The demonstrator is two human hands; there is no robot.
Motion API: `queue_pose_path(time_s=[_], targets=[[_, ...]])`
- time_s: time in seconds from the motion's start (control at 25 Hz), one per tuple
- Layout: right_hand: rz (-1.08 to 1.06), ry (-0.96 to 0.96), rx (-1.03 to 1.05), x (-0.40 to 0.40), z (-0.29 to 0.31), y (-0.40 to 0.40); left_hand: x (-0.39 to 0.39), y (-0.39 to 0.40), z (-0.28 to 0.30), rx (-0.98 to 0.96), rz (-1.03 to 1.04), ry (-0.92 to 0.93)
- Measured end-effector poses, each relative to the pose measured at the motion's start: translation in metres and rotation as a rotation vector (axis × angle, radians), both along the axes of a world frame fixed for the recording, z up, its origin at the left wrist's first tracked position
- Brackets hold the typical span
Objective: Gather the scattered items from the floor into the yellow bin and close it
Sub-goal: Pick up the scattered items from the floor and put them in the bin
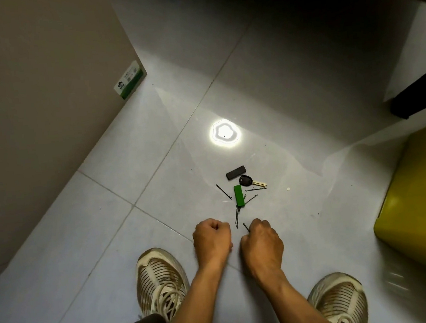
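On the grey tiled floor lie a black block (236,172), a black-headed key (250,181), a green block (239,195) and several dark hairpins, one at the left (223,191), one under the key (255,189), others by the green block (237,215). My right hand (262,241) is curled and pinches a hairpin (246,227) just above the floor. My left hand (211,238) is curled in a fist beside it; whether it holds anything is hidden. The yellow bin (421,198) stands at the right edge.
A beige cabinet (44,99) with a green-and-white label fills the left. My two shoes stand at the bottom, one at the left (161,281) and one at the right (342,297). A dark furniture leg (418,92) is at the upper right. A lamp glare (225,133) shines on the tiles.
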State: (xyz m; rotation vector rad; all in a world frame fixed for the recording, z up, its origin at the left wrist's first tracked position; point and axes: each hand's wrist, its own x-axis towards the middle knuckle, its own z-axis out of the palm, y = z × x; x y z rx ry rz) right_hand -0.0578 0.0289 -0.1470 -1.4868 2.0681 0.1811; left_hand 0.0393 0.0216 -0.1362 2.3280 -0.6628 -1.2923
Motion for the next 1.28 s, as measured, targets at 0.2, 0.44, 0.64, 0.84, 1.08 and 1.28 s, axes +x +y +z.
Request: queue_pose_path(time_s=[0.2,0.44,0.64,0.84,1.08,1.28], targets=[[0.068,0.012,-0.040,0.001,-0.001,0.004,0.007,-0.029,0.002,0.033,0.194,0.138],[0.138,0.021,-0.028,-0.008,-0.007,0.001,-0.014,-0.027,-0.010,-0.074,-0.644,-0.337],[-0.209,-0.241,-0.043,-0.028,-0.001,-0.009,-0.027,-0.028,-0.018,-0.073,-0.771,-0.385],[-0.465,-0.429,-0.171,-0.049,0.000,-0.021,-0.025,-0.022,-0.016,-0.079,-0.775,-0.394],[-0.473,-0.478,-0.141,-0.048,-0.005,-0.027,-0.017,-0.007,-0.021,-0.191,-0.816,-0.474],[-0.590,-0.604,-0.072,-0.042,-0.003,-0.024,-0.011,0.020,-0.022,-0.168,-0.613,-0.449]])
